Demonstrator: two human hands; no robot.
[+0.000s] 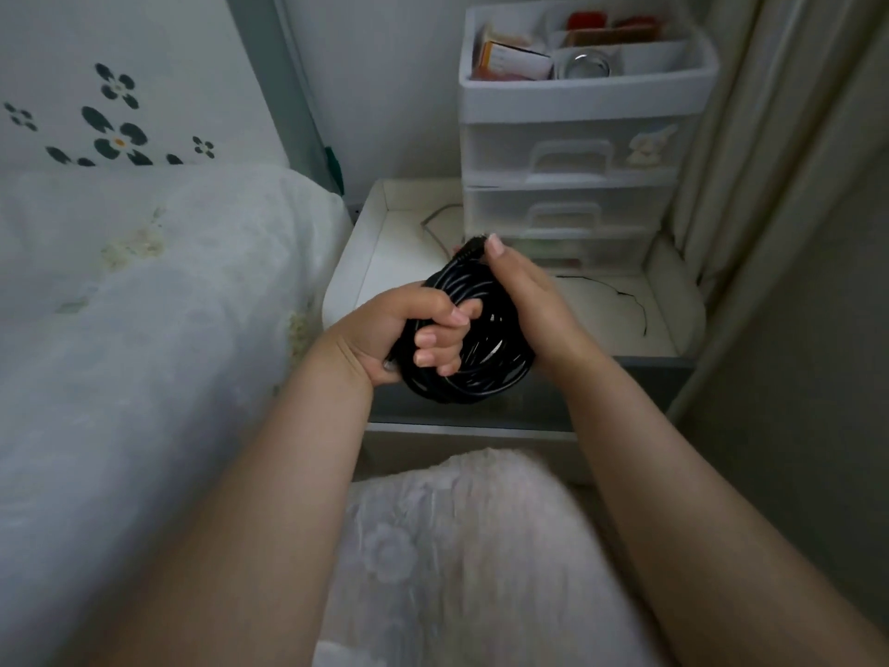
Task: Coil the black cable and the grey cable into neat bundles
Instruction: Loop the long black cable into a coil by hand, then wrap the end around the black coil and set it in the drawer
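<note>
- My left hand (413, 329) is clenched round the near-left side of the black cable (481, 344), wound into a round bundle above the white bedside table (365, 262).
- My right hand (524, 300) pinches the cable's end at the bundle's far side, thumb on top.
- The grey cable (433, 228) seems to lie on the table, far left.

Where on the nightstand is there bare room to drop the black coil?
Free: the nightstand top left of the drawer unit, between its base and the raised left rim; a grey cable crosses the back. Right front is tighter: a thin black wire lies there. Both hands hold the black cable.
</note>
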